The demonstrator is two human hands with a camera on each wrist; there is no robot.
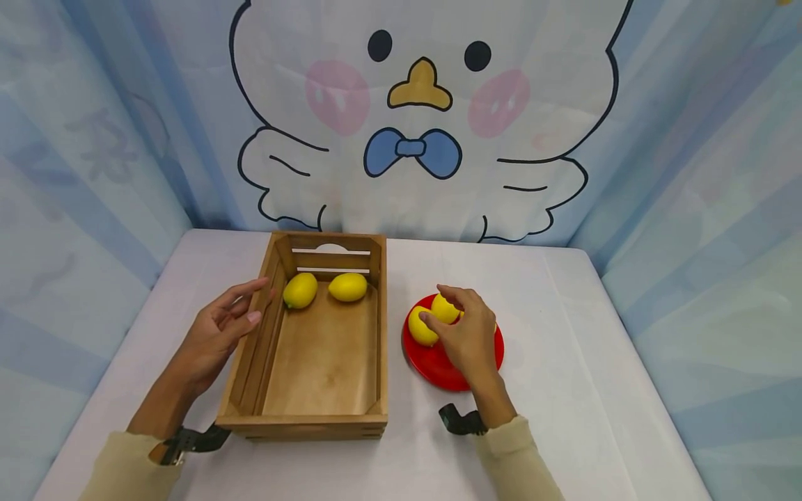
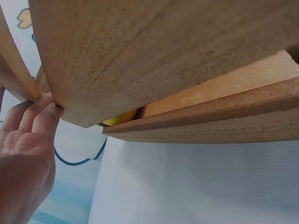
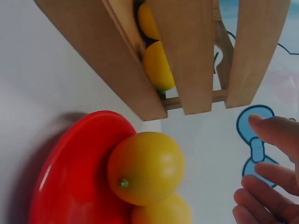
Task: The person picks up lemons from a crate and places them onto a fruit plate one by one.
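Note:
The left hand (image 1: 216, 337) is at the left wall of a slatted wooden crate (image 1: 332, 421). In the left wrist view its fingertips (image 2: 46, 114) reach into the gap between two slats. Two lemons, one on the left (image 1: 301, 290) and one on the right (image 1: 347, 287), lie at the crate's far end. My right hand (image 1: 466, 337) hovers over a red plate (image 1: 438, 369), thumb and fingers apart with nothing between them. Lemons rest on that plate, a nearer one (image 3: 145, 168) and another behind it (image 3: 163, 212), partly hidden by the hand in the head view.
A white cloth (image 1: 564, 390) covers the table. Printed curtains (image 1: 708, 174) close in the back and both sides, with a cartoon bird at the back. Each wrist wears a dark strap, the left one (image 1: 194, 440) close to the crate's near corner.

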